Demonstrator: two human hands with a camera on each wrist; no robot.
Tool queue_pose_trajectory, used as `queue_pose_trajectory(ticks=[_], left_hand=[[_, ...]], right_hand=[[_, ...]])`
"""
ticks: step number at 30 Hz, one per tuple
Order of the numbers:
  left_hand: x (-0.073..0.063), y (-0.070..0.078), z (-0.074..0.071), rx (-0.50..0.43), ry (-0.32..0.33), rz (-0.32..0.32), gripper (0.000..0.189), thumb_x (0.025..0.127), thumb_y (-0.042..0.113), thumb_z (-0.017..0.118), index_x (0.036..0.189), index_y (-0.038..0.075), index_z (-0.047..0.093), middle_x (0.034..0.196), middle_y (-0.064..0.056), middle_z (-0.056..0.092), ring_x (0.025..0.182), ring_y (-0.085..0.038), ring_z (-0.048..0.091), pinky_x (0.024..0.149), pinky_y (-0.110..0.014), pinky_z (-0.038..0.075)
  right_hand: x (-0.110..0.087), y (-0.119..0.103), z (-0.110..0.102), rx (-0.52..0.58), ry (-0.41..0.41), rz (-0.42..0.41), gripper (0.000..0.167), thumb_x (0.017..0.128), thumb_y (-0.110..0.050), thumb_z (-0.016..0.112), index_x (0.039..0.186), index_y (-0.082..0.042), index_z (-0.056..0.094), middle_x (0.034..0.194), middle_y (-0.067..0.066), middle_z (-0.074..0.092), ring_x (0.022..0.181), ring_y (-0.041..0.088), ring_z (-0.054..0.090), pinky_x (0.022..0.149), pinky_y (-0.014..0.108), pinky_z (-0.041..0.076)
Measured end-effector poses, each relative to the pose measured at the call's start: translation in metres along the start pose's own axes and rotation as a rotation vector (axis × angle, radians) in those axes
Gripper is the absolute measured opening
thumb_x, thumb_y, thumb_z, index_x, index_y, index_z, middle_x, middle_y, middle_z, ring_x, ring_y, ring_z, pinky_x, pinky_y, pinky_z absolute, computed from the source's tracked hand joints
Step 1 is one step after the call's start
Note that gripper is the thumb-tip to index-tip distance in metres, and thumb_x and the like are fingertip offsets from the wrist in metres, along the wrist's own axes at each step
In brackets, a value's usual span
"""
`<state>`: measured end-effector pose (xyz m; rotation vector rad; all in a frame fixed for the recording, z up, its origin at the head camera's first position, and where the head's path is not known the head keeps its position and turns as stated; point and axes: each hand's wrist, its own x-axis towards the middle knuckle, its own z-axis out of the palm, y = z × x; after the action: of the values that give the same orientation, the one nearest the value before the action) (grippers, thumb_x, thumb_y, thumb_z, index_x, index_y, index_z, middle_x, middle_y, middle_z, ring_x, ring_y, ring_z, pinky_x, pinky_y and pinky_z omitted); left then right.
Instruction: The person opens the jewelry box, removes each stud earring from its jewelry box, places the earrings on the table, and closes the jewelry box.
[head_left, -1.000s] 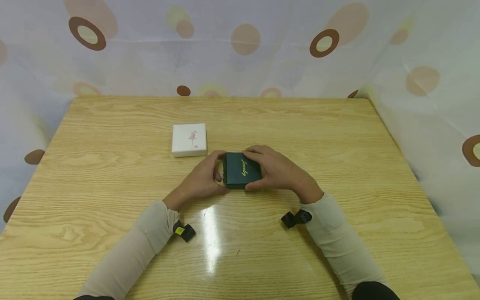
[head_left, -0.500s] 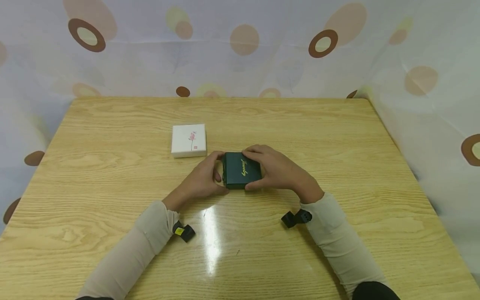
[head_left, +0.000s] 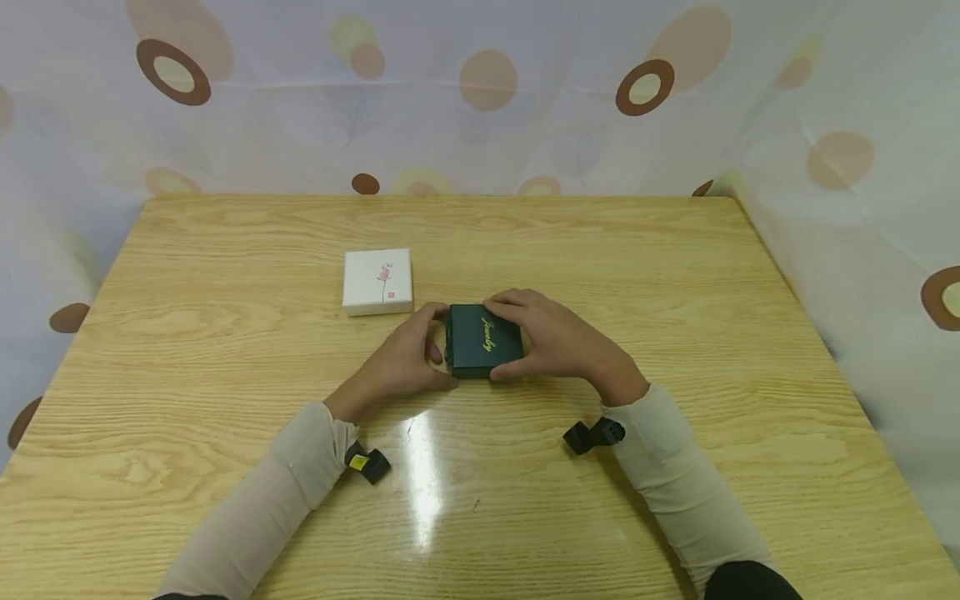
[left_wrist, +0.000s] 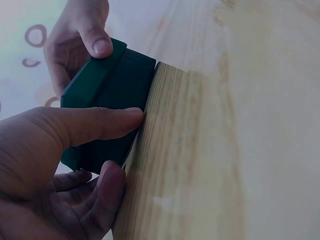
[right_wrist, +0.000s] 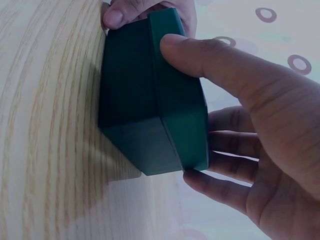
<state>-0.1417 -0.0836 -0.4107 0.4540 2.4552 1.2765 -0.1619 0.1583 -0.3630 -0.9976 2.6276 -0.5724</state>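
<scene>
A dark green jewelry box (head_left: 480,354) with gold "Jewelry" lettering sits on the wooden table between both hands. My left hand (head_left: 405,354) grips its left part, the thumb along the front side of the base (left_wrist: 132,80). From the right, my right hand (head_left: 558,342) holds the shallow lid (right_wrist: 182,115), thumb on the near rim and fingers at the far side. In both wrist views the lid fits over the base, with its edge showing as a step. The box's bottom is hidden.
Behind and left of the green box lies a white square box (head_left: 367,279) with a pink flower print. A patterned cloth (head_left: 487,125) hangs along the table's back and right edges. Small black wrist cameras (head_left: 371,464) are strapped at both sleeves.
</scene>
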Motion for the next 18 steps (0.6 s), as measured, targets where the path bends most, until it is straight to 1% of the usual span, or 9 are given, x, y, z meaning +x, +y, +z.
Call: queue_pose_trajectory(ticks=[8, 9, 15, 18], left_hand=[[0.0010, -0.0016, 0.0000, -0.011, -0.002, 0.001, 0.098, 0.068, 0.009, 0.090, 0.148, 0.007, 0.035, 0.131, -0.014, 0.054, 0.087, -0.020, 0.058, 0.075, -0.030, 0.049], [0.0010, -0.0018, 0.0002, -0.012, -0.003, -0.002, 0.098, 0.067, 0.009, 0.090, 0.148, 0.007, 0.035, 0.128, -0.014, 0.056, 0.087, -0.020, 0.058, 0.075, -0.030, 0.049], [0.0014, -0.0027, 0.0009, -0.014, -0.008, 0.000, 0.099, 0.067, 0.010, 0.090, 0.149, 0.008, 0.034, 0.121, -0.012, 0.057, 0.087, -0.020, 0.057, 0.076, -0.030, 0.049], [0.0016, -0.0025, 0.0008, -0.021, -0.009, 0.002, 0.101, 0.067, 0.010, 0.091, 0.150, 0.009, 0.033, 0.125, -0.012, 0.055, 0.088, -0.020, 0.058, 0.076, -0.030, 0.049]], right_hand=[[-0.0016, -0.0009, -0.0029, 0.009, 0.011, -0.001, 0.092, 0.077, -0.044, 0.085, 0.148, -0.002, 0.045, 0.151, 0.018, 0.046, 0.141, 0.036, 0.043, 0.113, 0.053, 0.039], [-0.0016, -0.0010, -0.0030, 0.012, 0.013, -0.002, 0.092, 0.077, -0.044, 0.085, 0.148, -0.002, 0.045, 0.150, 0.018, 0.046, 0.141, 0.036, 0.043, 0.113, 0.053, 0.039], [-0.0024, -0.0008, -0.0036, 0.016, 0.016, -0.005, 0.092, 0.077, -0.044, 0.085, 0.148, -0.002, 0.045, 0.150, 0.017, 0.046, 0.140, 0.035, 0.043, 0.113, 0.053, 0.040], [-0.0030, -0.0003, -0.0043, 0.012, 0.021, -0.008, 0.092, 0.077, -0.044, 0.085, 0.148, -0.002, 0.045, 0.150, 0.017, 0.046, 0.140, 0.035, 0.043, 0.113, 0.052, 0.040]])
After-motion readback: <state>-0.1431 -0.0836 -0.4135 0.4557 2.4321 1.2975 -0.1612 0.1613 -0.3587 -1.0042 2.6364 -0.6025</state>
